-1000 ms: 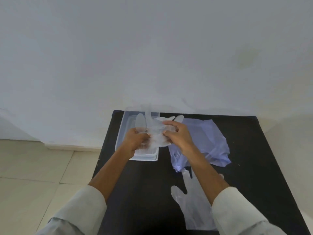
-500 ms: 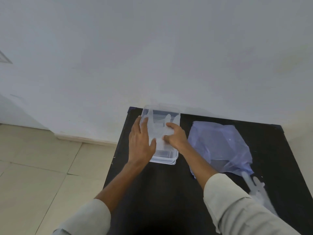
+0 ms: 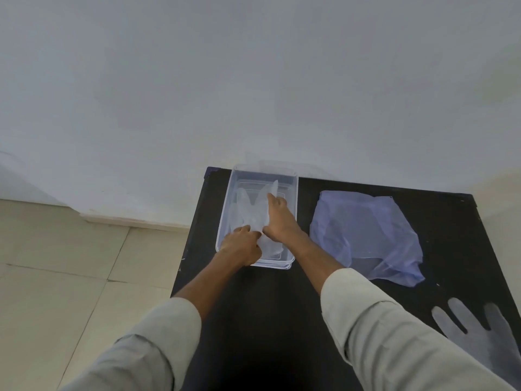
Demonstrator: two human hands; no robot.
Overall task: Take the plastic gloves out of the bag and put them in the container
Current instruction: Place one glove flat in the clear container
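A clear plastic container [image 3: 296, 193] stands at the far left of the black table [image 3: 282, 306]. A see-through plastic glove [image 3: 248, 210] lies inside it, fingers pointing away from me. My left hand [image 3: 242, 245] is at the container's near left corner, fingers curled on the glove's cuff. My right hand [image 3: 279, 218] rests on the glove inside the container, index finger stretched forward. To the right lies the light blue plastic bag [image 3: 363, 235], flattened. A second plastic glove [image 3: 479, 331] lies flat at the table's near right.
A white wall runs right behind the table. Beige floor tiles [image 3: 70, 277] lie beyond the table's left edge [image 3: 186, 249]. My pale sleeves [image 3: 380, 334] cover the near part of the table.
The glove has gone from held above the container to lying inside it. Both hands have sunk into the container, and my left hand slid back to the near corner. The view has shifted left.
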